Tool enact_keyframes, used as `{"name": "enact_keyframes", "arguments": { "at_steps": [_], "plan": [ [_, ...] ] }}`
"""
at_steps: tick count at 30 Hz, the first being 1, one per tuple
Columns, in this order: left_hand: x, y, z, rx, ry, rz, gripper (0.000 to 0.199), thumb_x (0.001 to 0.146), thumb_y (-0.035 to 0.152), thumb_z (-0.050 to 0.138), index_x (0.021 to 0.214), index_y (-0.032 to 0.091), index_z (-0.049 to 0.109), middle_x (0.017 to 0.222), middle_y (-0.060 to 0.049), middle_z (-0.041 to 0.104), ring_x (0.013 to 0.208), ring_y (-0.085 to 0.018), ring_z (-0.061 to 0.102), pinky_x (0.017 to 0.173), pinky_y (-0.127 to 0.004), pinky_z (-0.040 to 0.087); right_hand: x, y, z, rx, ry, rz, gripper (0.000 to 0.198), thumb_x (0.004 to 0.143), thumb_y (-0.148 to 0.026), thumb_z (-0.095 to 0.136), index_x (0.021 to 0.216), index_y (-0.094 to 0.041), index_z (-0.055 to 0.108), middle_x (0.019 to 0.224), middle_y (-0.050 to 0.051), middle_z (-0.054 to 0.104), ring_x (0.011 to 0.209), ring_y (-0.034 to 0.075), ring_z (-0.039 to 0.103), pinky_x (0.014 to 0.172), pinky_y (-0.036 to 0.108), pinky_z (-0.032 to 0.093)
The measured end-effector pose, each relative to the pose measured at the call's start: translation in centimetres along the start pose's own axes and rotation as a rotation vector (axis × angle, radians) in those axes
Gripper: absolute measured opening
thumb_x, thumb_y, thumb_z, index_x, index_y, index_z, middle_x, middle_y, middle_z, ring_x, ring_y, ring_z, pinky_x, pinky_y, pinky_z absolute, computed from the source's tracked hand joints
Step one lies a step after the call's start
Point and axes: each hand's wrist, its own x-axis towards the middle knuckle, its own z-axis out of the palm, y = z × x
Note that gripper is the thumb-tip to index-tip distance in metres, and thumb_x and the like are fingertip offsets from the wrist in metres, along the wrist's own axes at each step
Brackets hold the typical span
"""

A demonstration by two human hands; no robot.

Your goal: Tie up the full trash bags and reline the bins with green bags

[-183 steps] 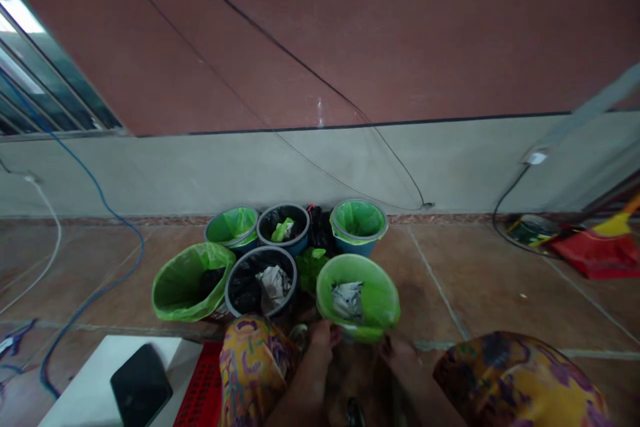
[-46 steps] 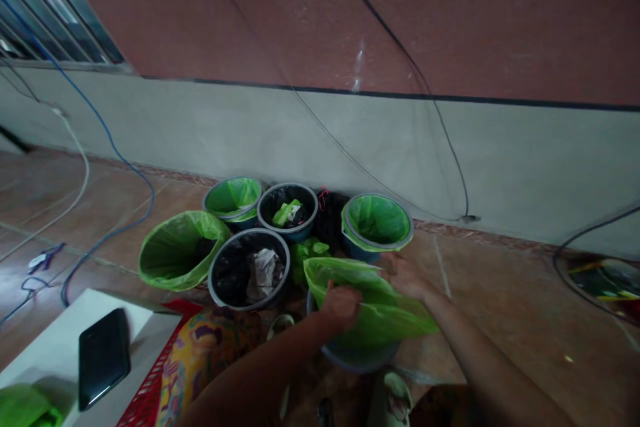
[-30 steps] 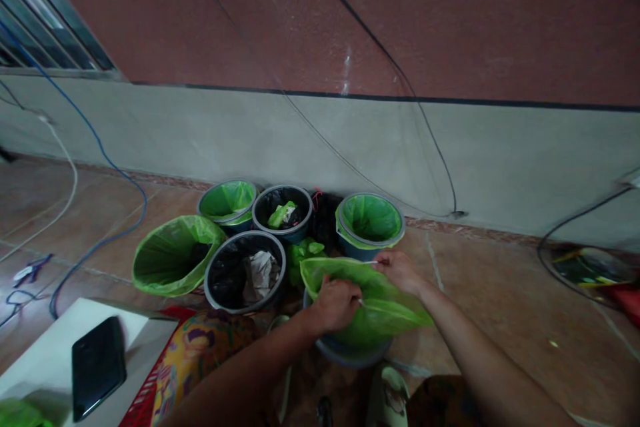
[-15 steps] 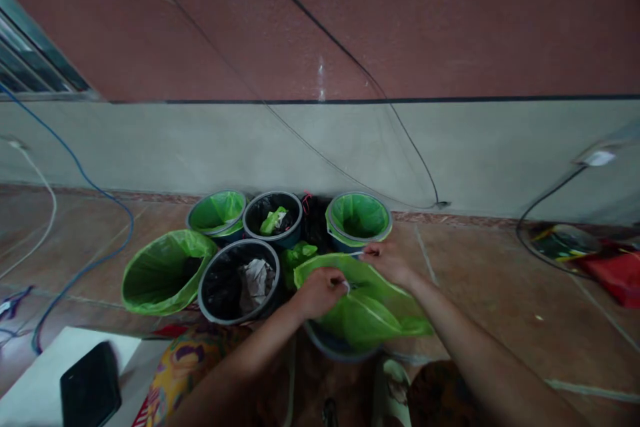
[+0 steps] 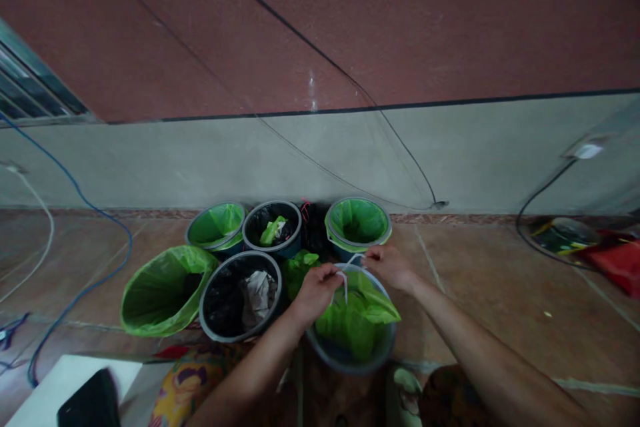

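Note:
A green drawstring trash bag [image 5: 356, 321] hangs gathered inside a grey-rimmed bin [image 5: 353, 365] on the floor in front of me. My left hand [image 5: 319, 287] is closed in a pinch on the bag's white drawstring [image 5: 345, 287] over the bin's left side. My right hand [image 5: 389, 268] pinches the string's other side at the bin's far right rim. Between the two hands the string runs in a loose curve. Whatever the bag contains is hidden.
Black-lined bins [image 5: 227, 293] and green-lined bins [image 5: 357, 221] stand close on the left and behind, near the wall. A green bag-lined bin [image 5: 160, 290] sits far left. A phone [image 5: 90, 400] lies at lower left, a blue cable [image 5: 75, 187] above it. Red items [image 5: 613, 263] lie right.
The bag's mouth, spread wide over the bin before, is now drawn together and sunk inside the rim. More white drawstring shows between my hands. The view has tilted slightly.

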Motion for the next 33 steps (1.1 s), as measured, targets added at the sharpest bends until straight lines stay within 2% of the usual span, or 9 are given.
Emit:
{"name": "enact_keyframes", "arguments": {
  "at_steps": [4, 8, 13, 17, 19, 22, 27, 30, 33],
  "plan": [
    [0.1, -0.4, 0.7, -0.312, 0.086, -0.079, 0.011, 0.070, 0.028, 0.052, 0.066, 0.017, 0.056, 0.063, 0.002, 0.056, 0.059, -0.010, 0.053, 0.065, -0.024, 0.045, -0.2, -0.9, 0.2, 0.120, -0.090, -0.052, 0.034, 0.070, -0.050, 0.066, 0.072, -0.016, 0.063, 0.063, -0.002, 0.061, 0.058, 0.010, 0.054, 0.060, 0.023, 0.042],
    [0.1, -0.3, 0.8, -0.398, 0.165, -0.156, 0.016, 0.065, 0.027, 0.051, 0.077, 0.018, 0.056, 0.057, 0.007, 0.043, 0.047, -0.006, 0.037, 0.048, -0.020, 0.034, 0.1, -0.9, 0.4, -0.018, -0.015, -0.075, 0.032, 0.071, -0.048, 0.065, 0.066, -0.016, 0.062, 0.056, -0.004, 0.056, 0.053, 0.009, 0.048, 0.052, 0.022, 0.036],
    [0.4, 0.2, 0.8, -0.283, 0.007, -0.167, 0.049, 0.063, 0.024, 0.053, 0.111, 0.019, 0.056, 0.060, 0.009, 0.045, 0.044, -0.004, 0.026, 0.044, -0.019, 0.022, 0.5, -0.2, 1.6, -0.041, -0.147, -0.222, 0.027, 0.075, -0.043, 0.064, 0.074, -0.016, 0.067, 0.062, -0.003, 0.061, 0.058, 0.009, 0.051, 0.056, 0.022, 0.038],
    [0.7, -0.1, 0.9, 0.049, 0.033, 0.020, 0.015, 0.072, 0.030, 0.053, 0.069, 0.016, 0.058, 0.054, 0.007, 0.042, 0.049, -0.006, 0.034, 0.050, -0.020, 0.027, 0.9, 0.6, 2.3, 0.036, -0.178, -0.244, 0.026, 0.075, -0.041, 0.065, 0.082, -0.016, 0.068, 0.074, 0.001, 0.067, 0.068, 0.012, 0.058, 0.064, 0.024, 0.044],
    [0.9, -0.3, 0.6, 0.187, 0.076, 0.070, 0.027, 0.078, 0.035, 0.049, 0.058, 0.017, 0.052, 0.050, 0.006, 0.041, 0.049, -0.007, 0.036, 0.050, -0.020, 0.027, 1.0, 1.1, 2.4, -0.023, -0.103, -0.207, 0.026, 0.073, -0.037, 0.066, 0.088, -0.015, 0.067, 0.075, 0.001, 0.067, 0.068, 0.013, 0.058, 0.064, 0.025, 0.044],
    [1.0, -0.4, 0.3, 0.214, 0.110, 0.050, 0.027, 0.079, 0.034, 0.048, 0.059, 0.018, 0.056, 0.050, 0.006, 0.044, 0.048, -0.007, 0.038, 0.049, -0.020, 0.028, 0.6, 1.6, 2.8, -0.271, -0.062, -0.151, 0.030, 0.067, -0.031, 0.071, 0.092, -0.016, 0.065, 0.081, 0.003, 0.068, 0.071, 0.014, 0.059, 0.065, 0.025, 0.042],
    [1.1, -0.2, 0.7, 0.005, 0.181, -0.046, 0.026, 0.077, 0.033, 0.047, 0.058, 0.017, 0.055, 0.051, 0.005, 0.047, 0.045, -0.006, 0.036, 0.047, -0.020, 0.027, -0.8, 1.7, 5.1, -0.608, -0.053, -0.154, 0.008, 0.077, -0.026, 0.061, 0.077, -0.020, 0.066, 0.075, 0.004, 0.068, 0.069, 0.016, 0.060, 0.063, 0.026, 0.039],
    [0.9, 0.2, 0.6, -0.217, 0.201, -0.137, 0.026, 0.078, 0.039, 0.050, 0.070, 0.016, 0.059, 0.053, 0.006, 0.047, 0.040, -0.004, 0.028, 0.042, -0.019, 0.020, -1.1, 2.5, 6.1, -0.724, 0.001, -0.126, 0.017, 0.083, -0.022, 0.053, 0.073, -0.018, 0.067, 0.078, 0.010, 0.070, 0.074, 0.021, 0.064, 0.066, 0.029, 0.042],
    [0.7, 0.8, -0.1, -0.476, 0.180, -0.186, 0.026, 0.075, 0.039, 0.056, 0.079, 0.014, 0.061, 0.056, 0.006, 0.048, 0.038, -0.001, 0.021, 0.040, -0.018, 0.013, -1.3, 4.3, 6.5, -0.749, -0.059, -0.031, 0.022, 0.084, -0.023, 0.050, 0.074, -0.015, 0.068, 0.082, 0.014, 0.070, 0.079, 0.026, 0.065, 0.067, 0.032, 0.044]
  ]
}}
